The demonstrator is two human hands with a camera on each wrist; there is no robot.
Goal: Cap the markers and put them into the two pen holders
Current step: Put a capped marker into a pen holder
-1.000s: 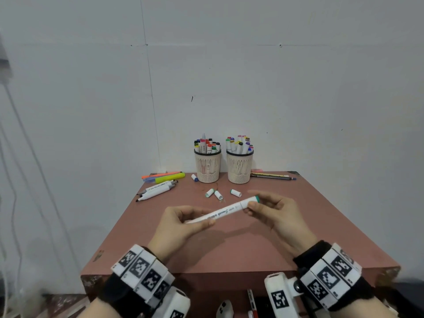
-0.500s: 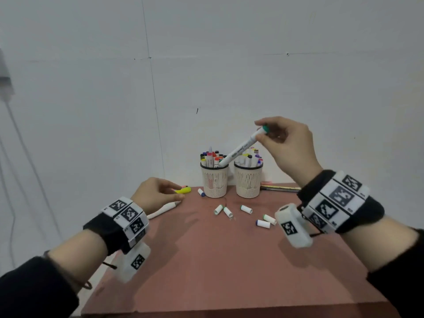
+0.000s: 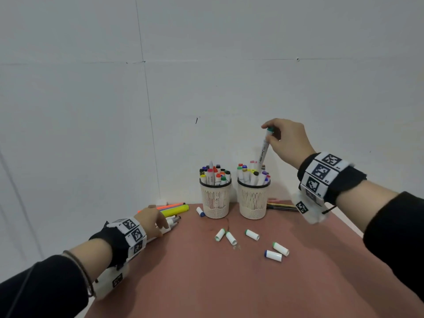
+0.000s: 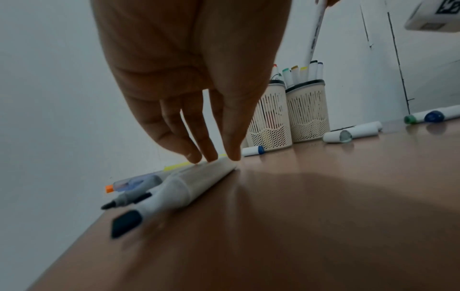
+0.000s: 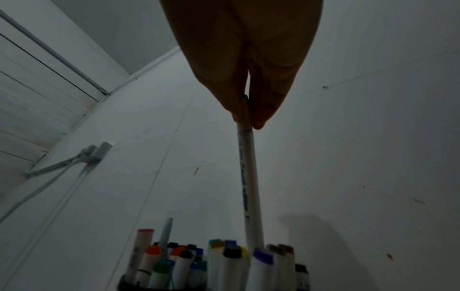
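Your head view is evenly and softly lit, with no hard glare; the wall (image 3: 206,65) reads flat grey-white. Faint shadows fall on the worktop (image 3: 206,283) toward 6 o'clock under your arms. Straight wall seams bow near the edges, a mark of the wide lens.

Your left wrist view is dimmer. The left hand (image 4: 194,78) is blurred and out of focus at 12 o'clock, and a broad dark shadow (image 4: 323,196) lies on the glossy worktop.

Your right wrist view is the darkest and grainy; the right hand (image 5: 246,59) shows nearly as a silhouette against the wall.
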